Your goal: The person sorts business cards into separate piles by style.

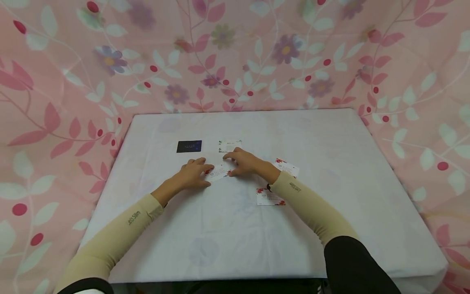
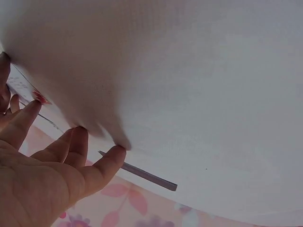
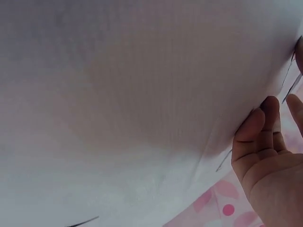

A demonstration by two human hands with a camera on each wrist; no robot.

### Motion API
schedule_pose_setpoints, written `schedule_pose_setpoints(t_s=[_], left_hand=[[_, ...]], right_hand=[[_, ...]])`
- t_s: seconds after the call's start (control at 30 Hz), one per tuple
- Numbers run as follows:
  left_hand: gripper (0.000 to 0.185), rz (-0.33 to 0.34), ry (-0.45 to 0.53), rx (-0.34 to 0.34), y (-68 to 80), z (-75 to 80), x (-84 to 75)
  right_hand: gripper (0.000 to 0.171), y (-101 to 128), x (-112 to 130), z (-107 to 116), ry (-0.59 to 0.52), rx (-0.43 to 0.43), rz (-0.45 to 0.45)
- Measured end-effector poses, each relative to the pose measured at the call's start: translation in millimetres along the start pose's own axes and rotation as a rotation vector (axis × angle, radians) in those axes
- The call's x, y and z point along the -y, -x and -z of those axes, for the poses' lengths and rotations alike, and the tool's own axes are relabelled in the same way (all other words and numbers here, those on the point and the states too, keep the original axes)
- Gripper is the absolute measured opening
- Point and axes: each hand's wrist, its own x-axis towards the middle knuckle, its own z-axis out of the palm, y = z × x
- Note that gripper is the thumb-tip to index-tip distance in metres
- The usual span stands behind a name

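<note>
Between the two hands lies a white business card with red flowers, tilted on the white cloth. My left hand is at the card's left end, fingers spread, with one fingertip on a red-flowered corner. In the left wrist view the other fingertips of the left hand rest on the cloth. From the other side, my right hand touches the card's right end with its thumb, its fingers bent loosely over the cloth. A white card with green leaves lies just beyond the right fingertips.
A dark business card lies at the back left. Two more red-flowered cards lie on the right, one card partly behind the right forearm, the other card nearer the front. Pink floral curtain surrounds the white-covered table.
</note>
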Motion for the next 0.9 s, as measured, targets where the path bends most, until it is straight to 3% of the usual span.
schedule_pose_setpoints(t_s=[0.33,0.73,0.9], left_hand=[[0.065,-0.039,0.044,-0.028,-1.6,1.6,8.2],[0.066,-0.026,0.039,-0.049,-2.9,1.5,7.0],[0.063,-0.047,0.045,-0.092,-4.3,-0.9,8.4]], right_hand=[[0.056,-7.4,0.9,0.8,-0.01,0.051,-0.03],[0.056,-3.7,-3.4,-1.3,-0.049,0.034,-0.012],[0.055,-0.2,-2.4,-1.2,-0.097,0.006,-0.015]])
